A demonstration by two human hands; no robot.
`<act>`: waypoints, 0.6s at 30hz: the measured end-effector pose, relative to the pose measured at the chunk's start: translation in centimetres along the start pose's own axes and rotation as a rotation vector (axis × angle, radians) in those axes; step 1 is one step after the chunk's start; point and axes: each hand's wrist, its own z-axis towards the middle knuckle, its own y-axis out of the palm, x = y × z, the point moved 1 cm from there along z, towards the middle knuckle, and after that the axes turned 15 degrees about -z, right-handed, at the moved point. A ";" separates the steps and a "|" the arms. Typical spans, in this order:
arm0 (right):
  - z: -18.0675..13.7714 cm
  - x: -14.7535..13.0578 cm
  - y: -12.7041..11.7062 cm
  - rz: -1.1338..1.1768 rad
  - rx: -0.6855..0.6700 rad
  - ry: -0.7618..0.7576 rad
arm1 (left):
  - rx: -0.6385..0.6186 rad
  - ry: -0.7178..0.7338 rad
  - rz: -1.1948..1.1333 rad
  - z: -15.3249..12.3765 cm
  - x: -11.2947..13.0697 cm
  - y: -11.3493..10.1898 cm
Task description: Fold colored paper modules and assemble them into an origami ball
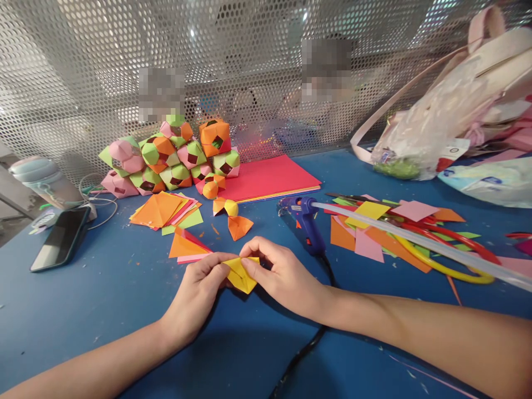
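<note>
Left hand (199, 291) and right hand (288, 280) pinch yellow paper (246, 281) near the glue gun (308, 224); hard tugs might rip it.

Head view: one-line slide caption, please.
Left hand and right hand hold folded yellow paper at a blue table, glue gun and paper balls beyond.

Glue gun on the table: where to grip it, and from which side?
Probably by the blue handle, coming from the near side with the right hand once it lets go of the yellow paper. The handle slants toward the person; the nozzle points left, the glue stick juts right. Mind the cord at the handle's base.
</note>
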 end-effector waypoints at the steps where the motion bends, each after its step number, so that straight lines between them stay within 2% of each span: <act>1: 0.0 0.0 0.0 0.005 0.002 -0.002 | -0.003 0.000 -0.011 0.0 0.0 0.0; 5: 0.0 0.1 0.0 0.021 0.006 -0.010 | -0.014 0.000 -0.021 0.0 0.2 0.2; 11: 0.0 0.2 0.1 0.023 0.007 -0.006 | 0.019 0.018 0.103 -0.3 0.6 0.5; 18: 0.1 0.1 0.0 0.040 0.022 -0.012 | -0.049 0.059 0.134 -0.3 0.8 0.6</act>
